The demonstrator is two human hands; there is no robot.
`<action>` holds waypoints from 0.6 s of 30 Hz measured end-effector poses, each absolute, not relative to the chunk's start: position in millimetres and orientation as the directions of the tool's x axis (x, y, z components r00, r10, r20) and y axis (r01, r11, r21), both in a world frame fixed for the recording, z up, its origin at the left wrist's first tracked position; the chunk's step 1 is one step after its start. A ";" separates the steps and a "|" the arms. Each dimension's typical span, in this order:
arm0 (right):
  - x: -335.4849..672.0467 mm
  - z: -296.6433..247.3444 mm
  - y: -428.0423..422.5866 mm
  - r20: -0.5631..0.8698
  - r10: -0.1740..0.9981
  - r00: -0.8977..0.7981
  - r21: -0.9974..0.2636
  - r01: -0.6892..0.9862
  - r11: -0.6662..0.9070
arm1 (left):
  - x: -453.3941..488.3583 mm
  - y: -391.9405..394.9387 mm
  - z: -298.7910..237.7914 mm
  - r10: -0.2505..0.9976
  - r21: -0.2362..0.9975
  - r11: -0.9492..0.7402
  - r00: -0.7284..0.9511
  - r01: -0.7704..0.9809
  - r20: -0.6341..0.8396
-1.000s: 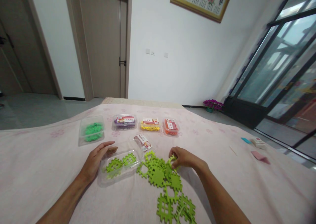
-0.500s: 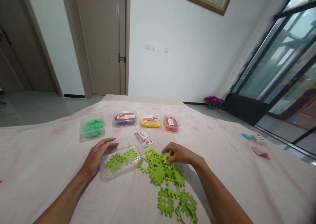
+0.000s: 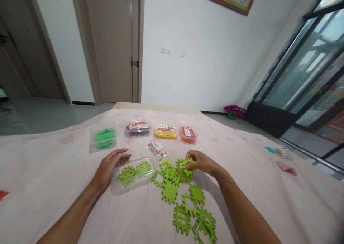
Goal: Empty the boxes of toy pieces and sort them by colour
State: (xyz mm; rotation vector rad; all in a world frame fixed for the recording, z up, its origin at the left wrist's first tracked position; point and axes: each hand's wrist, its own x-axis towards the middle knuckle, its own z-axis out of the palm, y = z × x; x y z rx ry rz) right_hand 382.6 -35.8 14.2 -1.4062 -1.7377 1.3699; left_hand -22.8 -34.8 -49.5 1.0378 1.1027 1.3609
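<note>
My left hand [image 3: 109, 167] rests against the left end of a clear plastic box [image 3: 115, 188], its fingers stretched along the far side rather than wrapped round it. Two lime-green interlocking tiles [image 3: 143, 168] lie inside that box. Between the thumb and fingers of my right hand [image 3: 197, 161] is a lime-green lattice tile [image 3: 182, 164], raised over the loose pile. Several more tiles, some solid [image 3: 170, 192] and some open frames [image 3: 189, 204], spread on the cloth below. The box's clear lid [image 3: 147, 149] with a paper label [image 3: 158, 150] lies behind the box.
Along the back stand clear boxes of green pieces [image 3: 105, 138], purple pieces [image 3: 137, 129], yellow pieces [image 3: 166, 132] and orange pieces [image 3: 188, 134]. A pink flowered cloth [image 3: 242, 165] covers the table. A pink paper [image 3: 286, 167] and a small white box [image 3: 284, 152] lie at right.
My right hand has closed on a tile and lifted it from the pile, moving slightly right and up. A solid tile has separated from the pile. The left hand stays at the box.
</note>
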 end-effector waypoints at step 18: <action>217.6 42.6 25.7 -0.002 0.865 -0.502 -0.900 0.378 0.217 | -19.8 -37.8 -42.0 0.997 0.984 -0.024 -0.072 -0.179 0.012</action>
